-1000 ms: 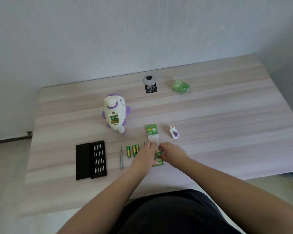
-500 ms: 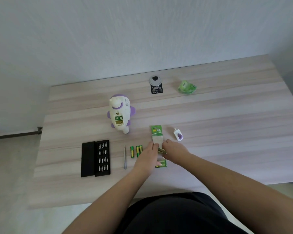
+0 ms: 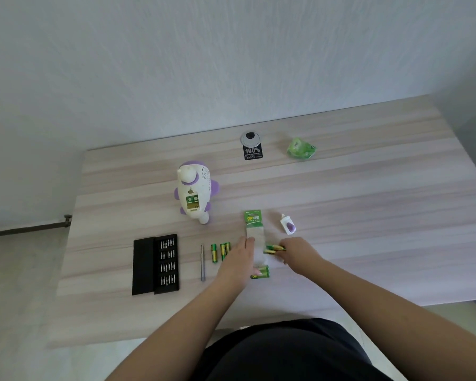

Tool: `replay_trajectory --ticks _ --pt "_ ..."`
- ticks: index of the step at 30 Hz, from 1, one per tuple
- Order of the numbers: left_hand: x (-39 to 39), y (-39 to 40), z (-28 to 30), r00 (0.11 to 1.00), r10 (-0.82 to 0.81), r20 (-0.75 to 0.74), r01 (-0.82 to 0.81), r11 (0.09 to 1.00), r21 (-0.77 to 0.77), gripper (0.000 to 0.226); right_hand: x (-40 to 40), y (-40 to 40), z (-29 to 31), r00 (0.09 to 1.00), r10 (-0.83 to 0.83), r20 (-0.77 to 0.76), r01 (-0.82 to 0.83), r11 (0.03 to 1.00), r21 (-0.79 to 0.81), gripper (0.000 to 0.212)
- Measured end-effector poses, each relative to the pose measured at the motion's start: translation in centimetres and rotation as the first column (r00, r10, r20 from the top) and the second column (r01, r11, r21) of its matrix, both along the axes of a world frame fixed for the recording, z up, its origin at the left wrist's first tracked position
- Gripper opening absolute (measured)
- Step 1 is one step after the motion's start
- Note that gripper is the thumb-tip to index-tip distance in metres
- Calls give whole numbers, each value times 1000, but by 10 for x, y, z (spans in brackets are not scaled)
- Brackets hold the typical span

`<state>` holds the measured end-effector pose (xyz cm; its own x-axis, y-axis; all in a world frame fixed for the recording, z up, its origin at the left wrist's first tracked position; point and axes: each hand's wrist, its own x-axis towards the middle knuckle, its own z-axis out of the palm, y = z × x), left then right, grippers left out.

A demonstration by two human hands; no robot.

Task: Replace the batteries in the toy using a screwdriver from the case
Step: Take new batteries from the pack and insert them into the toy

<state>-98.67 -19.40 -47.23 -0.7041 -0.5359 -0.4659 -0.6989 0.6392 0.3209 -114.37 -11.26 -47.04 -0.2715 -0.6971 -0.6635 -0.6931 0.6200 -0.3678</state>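
Right hand (image 3: 297,253), low centre of the table: fingers curled, pinching green-and-yellow batteries (image 3: 273,248) at their right ends; how many it holds cannot be told. The batteries lie crosswise over the lower, torn part of the battery pack (image 3: 254,229).

Left hand (image 3: 238,261), just beside, at 9 o'clock of the right: fingers straight, lying flat on the left edge of the pack and pressing it to the table (image 3: 368,215). Neither hand touches the other.

Pack: a long strip running 12 to 6 o'clock, green card at the far end, pale backing in the middle, and a green end with batteries still in it (image 3: 260,272) showing at 6 o'clock between the two wrists.

At 9 o'clock of the left hand, three loose batteries (image 3: 220,251) lie side by side, the nearest partly under the fingers. Next out, the screwdriver (image 3: 202,262), thin and grey, lying 12 to 6. Further at 9, the black bit case (image 3: 155,264), open flat, bits in rows.

At 11 o'clock, well apart: the white-and-purple toy (image 3: 194,192) on its back, battery bay open, two green cells visible inside.

At 1 o'clock of the right hand, near: small white-and-purple battery cover (image 3: 287,225).

Far edge, 12 o'clock: round grey cable grommet with a black label (image 3: 252,148). To its right, crumpled green wrapper (image 3: 301,148).
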Motion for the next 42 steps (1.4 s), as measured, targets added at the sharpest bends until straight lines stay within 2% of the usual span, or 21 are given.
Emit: replay_trajectory --ticks 3,6,8,10,12,15,18,20,22,31,36,39,42 --pt "-1 1 -1 1000 -7 9 7 999 -35 79 -10 17 11 945 -249 211 265 963 -51 17" --pt "-2 -1 2 1000 -10 -21 10 999 -37 76 -9 28 23 872 -320 370 396 906 -151 13" --pt "-3 -2 11 994 32 -103 -29 999 29 70 -5 30 33 804 -352 479 491 847 -201 12" --pt "-4 -1 27 963 131 -236 -94 982 162 57 -1 28 45 759 -359 543 548 803 -234 12" --pt "-5 1 47 888 274 -370 -166 940 298 43 4 24 56 719 -351 601 588 767 -256 12" --pt "-7 2 74 701 474 -533 -288 872 396 28 13 16 73 691 -301 657 603 741 -295 13" --pt "-5 -1 92 536 607 -587 -356 793 494 24 21 5 86 660 -243 711 612 723 -320 18" --pt "-1 -4 100 479 648 -591 -353 759 547 23 27 -1 91 646 -207 734 611 717 -336 17" --pt "5 -7 108 451 643 -619 -332 764 553 20 34 -6 96 654 -173 736 594 720 -358 16" --pt "49 -34 134 421 419 -804 -301 901 312 16 75 -40 117 687 -79 723 543 716 -438 24" --pt "85 -59 143 465 161 -870 -281 959 27 21 107 -63 133 727 -48 685 511 705 -493 31" --pt "108 -74 150 474 27 -880 -244 965 -102 22 128 -76 136 741 -82 667 544 655 -524 34" --pt "126 -90 154 455 -32 -890 -223 963 -149 23 151 -86 138 741 -114 662 603 547 -580 28"
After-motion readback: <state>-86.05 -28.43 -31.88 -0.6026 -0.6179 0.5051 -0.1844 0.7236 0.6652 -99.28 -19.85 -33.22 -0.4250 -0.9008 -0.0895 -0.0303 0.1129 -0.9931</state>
